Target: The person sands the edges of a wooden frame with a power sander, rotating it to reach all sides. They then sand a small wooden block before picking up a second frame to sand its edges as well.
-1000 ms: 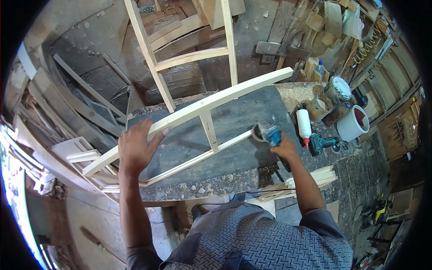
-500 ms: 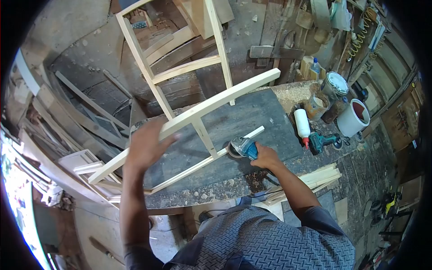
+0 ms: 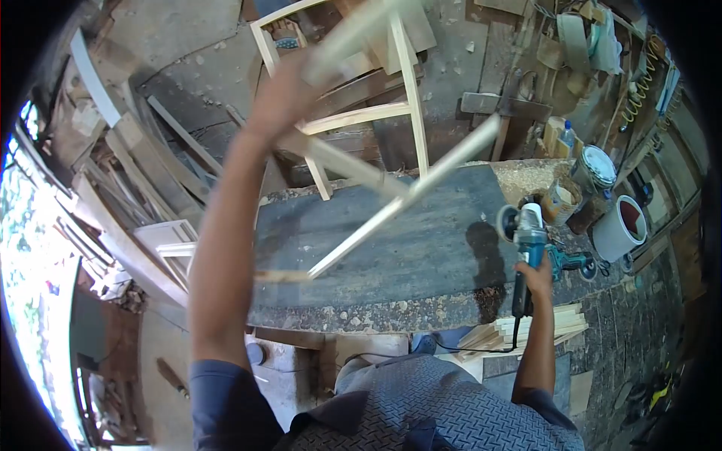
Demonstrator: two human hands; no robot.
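My left hand (image 3: pixel 284 101), smeared by motion, is closed around the upper rail of a pale wooden frame (image 3: pixel 365 229). The frame is lifted and tilted over the dark workbench (image 3: pixel 391 270), one of its long rails slanting across the bench top. On the right, my right hand (image 3: pixel 536 279) grips a teal angle grinder (image 3: pixel 531 239) by its body, the disc end pointing away from me. Its black cord hangs down past the bench's front edge. Behind the grinder, a teal cordless drill (image 3: pixel 571 261) and a white glue bottle are partly hidden.
A second wooden frame (image 3: pixel 416 98) leans beyond the bench. A paint can (image 3: pixel 598 167) and a white bucket (image 3: pixel 620 229) stand at the right end. Wood strips (image 3: pixel 560 328) lie near my right forearm; boards (image 3: pixel 150 161) are piled at the left.
My left hand has risen and moved away from me, lifting and tilting the frame off the bench. My right hand has carried the grinder to the right, away from the frame.
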